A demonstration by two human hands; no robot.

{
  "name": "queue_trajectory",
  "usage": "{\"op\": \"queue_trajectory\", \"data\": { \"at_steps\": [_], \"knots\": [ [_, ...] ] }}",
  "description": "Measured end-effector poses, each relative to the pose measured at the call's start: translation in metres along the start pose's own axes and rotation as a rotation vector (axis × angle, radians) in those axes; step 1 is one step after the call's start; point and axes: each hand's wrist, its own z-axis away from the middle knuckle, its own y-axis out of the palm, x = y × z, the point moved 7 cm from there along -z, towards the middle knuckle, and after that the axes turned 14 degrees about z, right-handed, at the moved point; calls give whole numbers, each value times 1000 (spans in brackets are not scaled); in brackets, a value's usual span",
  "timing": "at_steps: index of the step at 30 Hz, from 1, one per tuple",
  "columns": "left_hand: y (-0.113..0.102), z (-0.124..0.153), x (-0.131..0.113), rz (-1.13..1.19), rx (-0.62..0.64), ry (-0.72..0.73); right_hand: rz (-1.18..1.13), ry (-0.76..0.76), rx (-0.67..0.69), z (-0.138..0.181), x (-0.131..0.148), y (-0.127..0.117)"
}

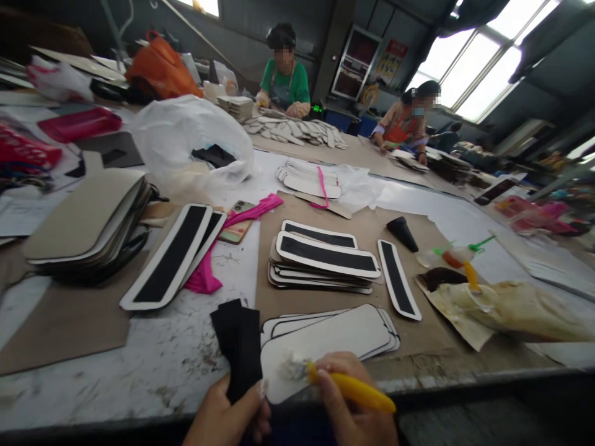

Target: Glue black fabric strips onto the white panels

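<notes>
My right hand [351,396] is closed round the yellow handle of a glue brush [348,387]. Its whitish, caked bristles rest on the top white panel [334,337] of a fanned stack at the table's front edge. My left hand [237,409] pinches a bundle of black strips [239,347], beside the left end of that panel. Beyond the panels sits a pile of white pieces with black strips on them [325,254]. A single such piece [398,279] lies to its right.
A glue-smeared bag [506,303] and a black cone [402,233] are at right. On the left are a stack of beige panels [88,217], a white plastic bag [186,136] and a phone [237,223] under pink cloth. Two people work at the far tables.
</notes>
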Motion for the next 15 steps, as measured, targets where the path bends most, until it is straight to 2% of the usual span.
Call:
{"op": "queue_trajectory", "data": {
  "at_steps": [4, 7, 9, 13, 15],
  "knots": [
    [-2, -2, 3, 26, 1, -7, 119, 76, -66, -5, -3, -12],
    [-1, -4, 4, -16, 53, -22, 13, 48, 70, -8, 2, 3],
    [0, -4, 4, -18, 61, -30, 42, 23, 106, -12, 0, 5],
    [-1, 0, 0, 30, -6, 2, 326, -78, -56, -23, -5, -21],
    [0, 1, 0, 25, -13, 7, 329, -110, -44, -22, -3, -24]
  ]
}}
